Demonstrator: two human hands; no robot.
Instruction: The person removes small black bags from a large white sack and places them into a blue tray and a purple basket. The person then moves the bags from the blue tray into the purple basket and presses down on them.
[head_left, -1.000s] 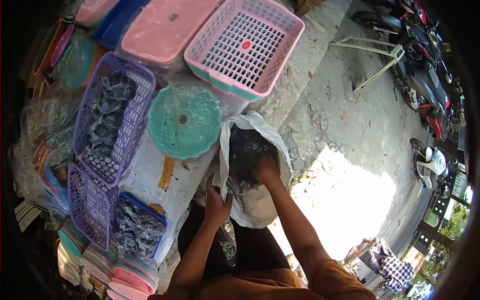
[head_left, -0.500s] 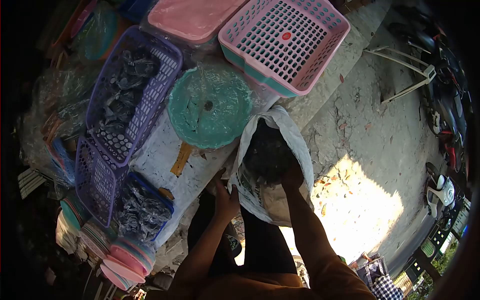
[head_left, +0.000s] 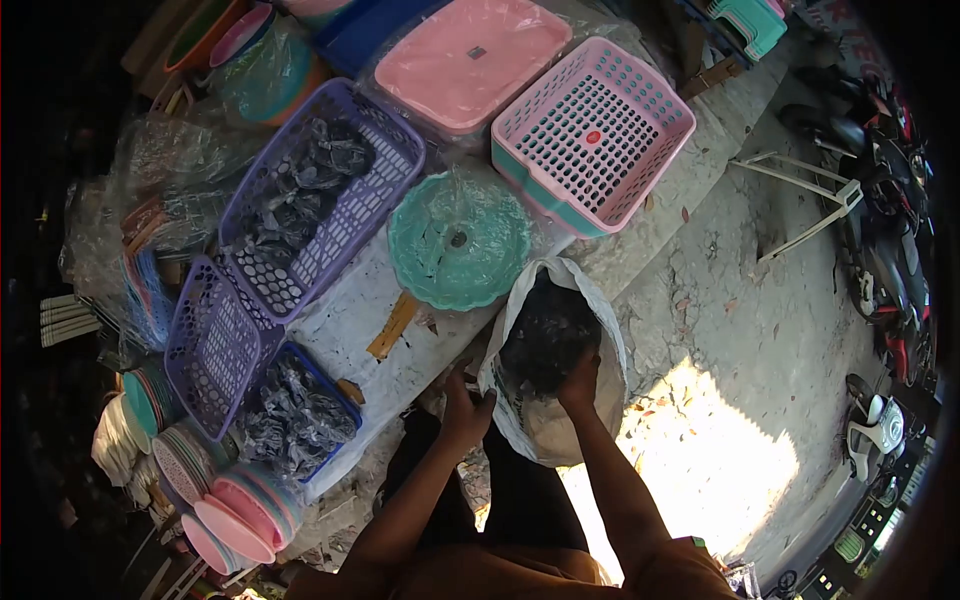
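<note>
A white woven sack (head_left: 538,425) stands open at the edge of the stall, full of dark crumpled plastic bags (head_left: 545,335). My left hand (head_left: 466,412) grips the sack's near rim on its left side. At the sack's mouth, my right hand (head_left: 579,381) is closed on a clump of the dark bags. More dark bags fill a purple basket (head_left: 340,215) and a blue basket (head_left: 300,415) on the stall to the left.
On the white-covered stall sit a teal round plate wrapped in plastic (head_left: 458,241), a pink perforated basket (head_left: 592,130), a pink lid (head_left: 470,60) and an empty purple basket (head_left: 208,345). Stacked bowls (head_left: 235,510) sit at lower left. Motorbikes (head_left: 880,200) stand on the concrete at right.
The view has swung, so the stall and sack sit further right and lower. My right hand has drawn back from deep in the sack to its mouth. My left hand keeps its hold on the rim.
</note>
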